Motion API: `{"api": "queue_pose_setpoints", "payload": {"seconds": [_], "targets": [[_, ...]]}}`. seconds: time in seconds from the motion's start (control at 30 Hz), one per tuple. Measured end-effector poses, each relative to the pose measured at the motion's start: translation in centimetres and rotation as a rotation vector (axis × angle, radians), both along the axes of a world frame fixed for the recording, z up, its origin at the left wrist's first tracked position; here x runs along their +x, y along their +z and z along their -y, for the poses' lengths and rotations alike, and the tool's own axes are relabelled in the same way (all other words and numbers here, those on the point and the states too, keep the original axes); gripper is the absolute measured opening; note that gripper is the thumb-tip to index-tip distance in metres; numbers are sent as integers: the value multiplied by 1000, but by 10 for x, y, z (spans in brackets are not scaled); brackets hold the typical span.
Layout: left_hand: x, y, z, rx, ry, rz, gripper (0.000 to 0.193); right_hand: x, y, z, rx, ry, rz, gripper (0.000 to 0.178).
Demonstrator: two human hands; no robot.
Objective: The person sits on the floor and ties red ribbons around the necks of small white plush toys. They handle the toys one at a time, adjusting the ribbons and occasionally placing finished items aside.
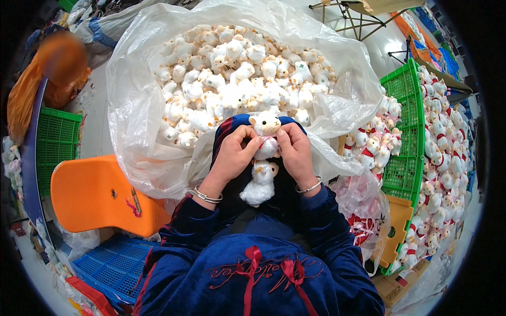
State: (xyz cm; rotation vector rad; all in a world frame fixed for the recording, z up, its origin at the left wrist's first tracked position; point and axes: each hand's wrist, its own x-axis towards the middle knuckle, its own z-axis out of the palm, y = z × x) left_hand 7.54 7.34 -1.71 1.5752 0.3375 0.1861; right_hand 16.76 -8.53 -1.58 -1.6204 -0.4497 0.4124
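Observation:
Over my lap, a small white plush sheep (266, 126) faces up between my two hands. My left hand (235, 150) is closed, thumb and fingers pinched at the neck of the toy. On the other side my right hand (296, 150) pinches there too. A thin pinkish-red ribbon (269, 138) shows at the neck between the fingertips; its ends are hidden by my fingers. Just below, a second white plush sheep (258, 185) with no ribbon visible lies on my lap, touched by neither hand.
A large clear plastic bag (137, 100) full of plush sheep stands ahead. To the right are a green crate (403, 131), more sheep with red neckwear (440, 137) and a bag of red ribbons (363, 210). An orange chair (87, 195) bearing scissors (136, 202) stands left.

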Motion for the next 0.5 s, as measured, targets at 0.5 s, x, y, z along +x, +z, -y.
{"api": "queue_pose_setpoints", "payload": {"seconds": [0.5], "targets": [[-2, 14, 12, 460, -1, -3, 38, 4, 15, 8, -28, 6, 173, 46]]}}
